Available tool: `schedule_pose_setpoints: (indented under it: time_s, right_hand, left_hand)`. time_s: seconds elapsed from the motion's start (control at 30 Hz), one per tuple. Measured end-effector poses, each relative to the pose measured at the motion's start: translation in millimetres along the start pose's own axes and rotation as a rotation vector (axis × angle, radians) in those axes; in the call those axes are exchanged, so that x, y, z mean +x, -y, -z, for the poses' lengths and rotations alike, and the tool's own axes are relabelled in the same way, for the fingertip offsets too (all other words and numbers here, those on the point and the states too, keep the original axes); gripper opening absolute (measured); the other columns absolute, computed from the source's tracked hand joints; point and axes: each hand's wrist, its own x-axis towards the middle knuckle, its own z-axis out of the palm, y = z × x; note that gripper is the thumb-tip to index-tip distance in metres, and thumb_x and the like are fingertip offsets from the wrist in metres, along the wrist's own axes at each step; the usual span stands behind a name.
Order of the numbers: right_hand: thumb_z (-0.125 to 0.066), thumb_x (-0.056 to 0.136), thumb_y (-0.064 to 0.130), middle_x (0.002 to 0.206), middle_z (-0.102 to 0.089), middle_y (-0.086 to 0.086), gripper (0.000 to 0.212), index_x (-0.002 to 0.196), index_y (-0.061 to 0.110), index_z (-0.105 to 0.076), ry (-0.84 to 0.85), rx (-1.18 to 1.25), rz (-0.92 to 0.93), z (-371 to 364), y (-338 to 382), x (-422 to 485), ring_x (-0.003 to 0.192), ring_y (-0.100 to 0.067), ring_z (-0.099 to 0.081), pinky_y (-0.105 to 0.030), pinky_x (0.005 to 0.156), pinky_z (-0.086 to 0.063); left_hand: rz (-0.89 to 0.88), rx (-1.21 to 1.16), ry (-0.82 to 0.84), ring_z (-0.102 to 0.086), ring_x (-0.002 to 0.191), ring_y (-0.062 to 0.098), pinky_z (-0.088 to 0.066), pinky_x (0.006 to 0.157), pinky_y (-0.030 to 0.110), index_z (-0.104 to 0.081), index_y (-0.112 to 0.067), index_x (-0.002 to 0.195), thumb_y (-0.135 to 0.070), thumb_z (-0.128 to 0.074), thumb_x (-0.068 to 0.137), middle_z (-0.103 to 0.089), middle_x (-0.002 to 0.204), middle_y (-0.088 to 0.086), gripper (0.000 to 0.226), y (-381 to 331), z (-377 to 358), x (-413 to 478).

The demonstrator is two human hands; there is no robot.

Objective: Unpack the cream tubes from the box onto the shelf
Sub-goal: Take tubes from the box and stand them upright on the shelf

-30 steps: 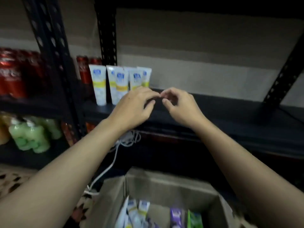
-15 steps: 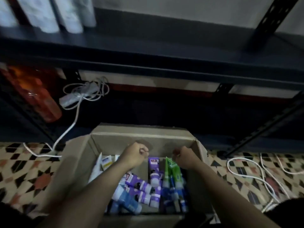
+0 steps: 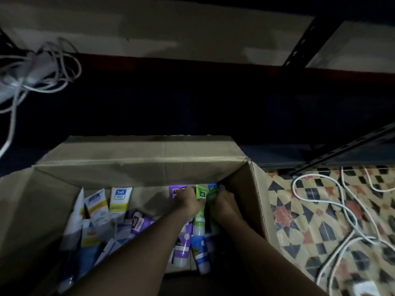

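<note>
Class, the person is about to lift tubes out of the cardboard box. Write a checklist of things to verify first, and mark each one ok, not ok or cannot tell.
1. Flaps of the cardboard box open, tubes reachable: ok.
2. The left hand and right hand down inside the box at the upright tubes: ok.
3. Firm grip on the green tube between the hands: cannot tell, the fingers are dark and blurred.
4. The purple tube at the left hand free of the pile: cannot tell.
5. The white cables on the tiled floor lying apart from the box: ok.
</note>
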Motion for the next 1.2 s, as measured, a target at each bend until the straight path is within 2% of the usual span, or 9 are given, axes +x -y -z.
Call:
schedule_pose_setpoints:
  time_s: [0.17,0.33,0.43,0.53,0.6,0.73,0.87,1.03,1.2]
  right_hand:
    - [-0.067,0.081,0.026,0.112,-0.069,-0.011,0.034,0.109,0.007,-0.068,0.065,0.073,-0.048,0,-1,6,0.104,-0.025,-0.065,-0.027,0.080,-0.050]
    - [-0.059,0.089,0.030,0.114,-0.068,-0.013,0.033,0.107,0.004,-0.069,0.137,0.049,0.020,15,7,-3,0.108,-0.026,-0.063,-0.023,0.076,-0.044]
    - [-0.051,0.092,0.007,0.098,-0.067,-0.004,0.021,0.105,0.006,-0.068,0.215,0.267,0.185,29,21,-24,0.095,-0.016,-0.061,-0.016,0.070,-0.040]
    - [-0.050,0.092,0.002,0.101,-0.064,0.003,0.029,0.116,0.016,-0.057,0.260,0.410,0.315,48,43,-52,0.096,-0.010,-0.059,-0.016,0.082,-0.044]
    - [-0.056,0.085,0.016,0.108,-0.066,0.003,0.040,0.123,0.028,-0.049,0.324,0.462,0.401,67,66,-78,0.101,-0.013,-0.062,-0.031,0.093,-0.049]
    - [-0.061,0.077,0.035,0.090,-0.056,-0.005,0.037,0.109,0.033,-0.040,0.384,0.520,0.630,121,134,-152,0.079,-0.018,-0.053,-0.045,0.068,-0.048]
    - [-0.041,0.102,0.023,0.083,-0.034,-0.010,0.015,0.111,0.027,-0.030,0.371,0.485,0.935,193,195,-228,0.063,-0.023,-0.036,-0.029,0.050,-0.037]
    - [-0.045,0.100,0.025,0.090,-0.038,-0.012,0.029,0.124,0.027,-0.029,0.199,0.535,1.130,272,275,-307,0.062,-0.016,-0.050,-0.029,0.053,-0.053]
    - [-0.065,0.088,0.039,0.089,-0.053,-0.005,0.034,0.104,0.025,-0.038,-0.258,0.452,1.133,306,347,-316,0.065,-0.021,-0.057,-0.029,0.047,-0.051]
  left_hand:
    - [0.047,-0.117,-0.044,-0.069,0.082,0.036,-0.058,0.067,0.040,-0.062,-0.008,0.108,-0.024,-0.070,0.086,-0.069,0.100,0.019,0.028,-1,-16,14]
    - [-0.041,-0.225,0.010,-0.057,0.038,0.023,-0.053,0.048,0.036,-0.060,-0.008,0.087,-0.017,-0.068,0.087,-0.060,0.050,0.009,0.012,7,2,4]
    - [-0.199,-0.295,0.013,-0.054,0.040,0.022,-0.051,0.047,0.040,-0.054,-0.015,0.076,-0.009,-0.068,0.086,-0.060,0.055,0.010,0.019,10,37,-20]
    - [-0.338,-0.293,0.033,-0.052,0.037,0.013,-0.045,0.037,0.028,-0.051,-0.013,0.081,-0.004,-0.066,0.088,-0.060,0.064,0.013,0.018,-1,85,-63]
    - [-0.413,-0.307,0.028,-0.050,0.034,0.010,-0.042,0.031,0.022,-0.051,-0.011,0.087,-0.002,-0.063,0.090,-0.057,0.060,0.005,0.015,-11,122,-99]
    - [-0.620,-0.303,-0.162,-0.054,0.042,0.020,-0.046,0.033,0.025,-0.053,-0.010,0.088,-0.002,-0.064,0.089,-0.059,0.066,0.013,0.013,-36,218,-192]
    - [-0.828,-0.347,-0.484,-0.054,0.042,0.024,-0.047,0.035,0.033,-0.048,-0.006,0.091,0.000,-0.066,0.086,-0.058,0.059,0.012,0.019,-58,315,-296]
    - [-0.903,-0.244,-0.735,-0.059,0.048,0.034,-0.053,0.045,0.049,-0.048,-0.020,0.085,-0.009,-0.067,0.088,-0.062,0.067,0.017,0.021,-90,402,-375]
    - [-0.787,-0.113,-0.900,-0.060,0.039,0.015,-0.048,0.041,0.028,-0.050,-0.018,0.089,-0.016,-0.063,0.091,-0.065,0.064,0.014,0.014,-111,450,-401]
